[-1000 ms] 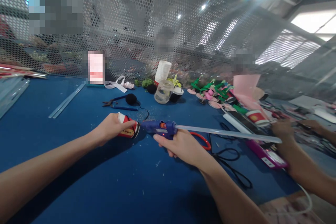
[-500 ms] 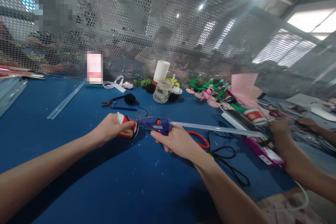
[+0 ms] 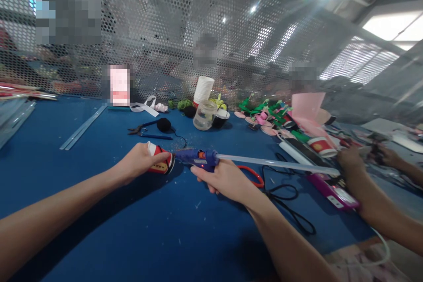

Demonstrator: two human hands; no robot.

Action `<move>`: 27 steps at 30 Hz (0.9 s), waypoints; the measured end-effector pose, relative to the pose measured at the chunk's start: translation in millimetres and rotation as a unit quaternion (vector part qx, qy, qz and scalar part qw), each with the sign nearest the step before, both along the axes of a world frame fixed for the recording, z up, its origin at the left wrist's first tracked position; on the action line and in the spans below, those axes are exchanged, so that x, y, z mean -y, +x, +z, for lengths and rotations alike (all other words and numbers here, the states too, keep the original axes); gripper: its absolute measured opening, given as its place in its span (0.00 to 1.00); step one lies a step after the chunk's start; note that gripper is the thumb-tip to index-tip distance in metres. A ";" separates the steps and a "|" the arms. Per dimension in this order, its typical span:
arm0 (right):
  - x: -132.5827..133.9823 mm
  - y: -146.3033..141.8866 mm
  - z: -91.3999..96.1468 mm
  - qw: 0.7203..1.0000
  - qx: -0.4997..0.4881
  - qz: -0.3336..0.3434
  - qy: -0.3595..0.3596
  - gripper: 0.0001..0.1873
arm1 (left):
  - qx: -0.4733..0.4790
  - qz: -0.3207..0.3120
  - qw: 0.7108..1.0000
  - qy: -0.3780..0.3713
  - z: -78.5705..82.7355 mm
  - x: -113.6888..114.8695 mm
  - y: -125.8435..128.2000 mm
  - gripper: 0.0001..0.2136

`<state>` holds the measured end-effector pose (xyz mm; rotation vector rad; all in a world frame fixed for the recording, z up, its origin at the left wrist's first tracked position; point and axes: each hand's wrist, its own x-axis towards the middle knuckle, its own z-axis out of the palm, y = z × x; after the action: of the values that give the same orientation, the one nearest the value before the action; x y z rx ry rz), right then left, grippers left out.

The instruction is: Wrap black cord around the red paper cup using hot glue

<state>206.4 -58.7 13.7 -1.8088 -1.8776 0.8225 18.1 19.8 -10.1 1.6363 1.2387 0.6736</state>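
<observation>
My left hand [image 3: 140, 163] is closed around a small red and white paper cup [image 3: 160, 166], which lies tilted on its side with dark yarn near its end. In my right hand [image 3: 224, 180] is a blue glue gun [image 3: 198, 157], its nozzle at the cup's end; I cannot tell whether it touches. A long clear glue stick [image 3: 264, 160] sticks out of the gun's back. Black yarn runs from a black yarn ball [image 3: 163, 124] toward the cup. Beside the ball lie blue-handled pliers [image 3: 139, 131]. Red-handled scissors [image 3: 253, 175] are partly hidden behind my right hand.
At the back stand a clear jar [image 3: 205, 116] and stacked white cups [image 3: 203, 89]. A purple power strip [image 3: 335, 191] and black cable [image 3: 291, 193] lie to the right, near a co-worker's hand [image 3: 352, 158]. Clear sticks [image 3: 82, 128] lie left.
The glue gun and my right hand have shifted very slightly right. My left hand and the cup stay in place. The co-worker's hands on the right have moved a little.
</observation>
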 end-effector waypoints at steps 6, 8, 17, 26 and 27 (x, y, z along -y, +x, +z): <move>-5.2 -1.4 -2.7 0.999 -0.045 -0.011 -0.007 0.17 | -0.015 0.002 1.000 0.015 -2.6 -2.9 -1.1 0.16; -6.8 -1.6 -3.9 0.997 -0.078 -0.019 -0.005 0.15 | -0.005 0.000 1.000 0.009 -3.4 -3.6 -1.6 0.15; -32.8 18.7 -18.0 0.958 -0.208 -0.165 0.105 0.11 | 0.075 0.001 0.997 -0.030 -2.7 1.9 2.9 0.14; -57.5 31.0 -38.2 0.963 -0.175 -0.196 0.055 0.13 | 0.088 0.015 0.996 -0.019 3.4 8.0 5.5 0.12; -59.9 32.2 -40.6 0.964 -0.160 -0.202 0.057 0.13 | 0.087 0.013 0.996 -0.017 2.6 7.5 5.0 0.12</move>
<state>238.6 1.3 -26.9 -1.7769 -1.2705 0.7801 23.1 12.3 -7.5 1.5022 1.1403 0.7910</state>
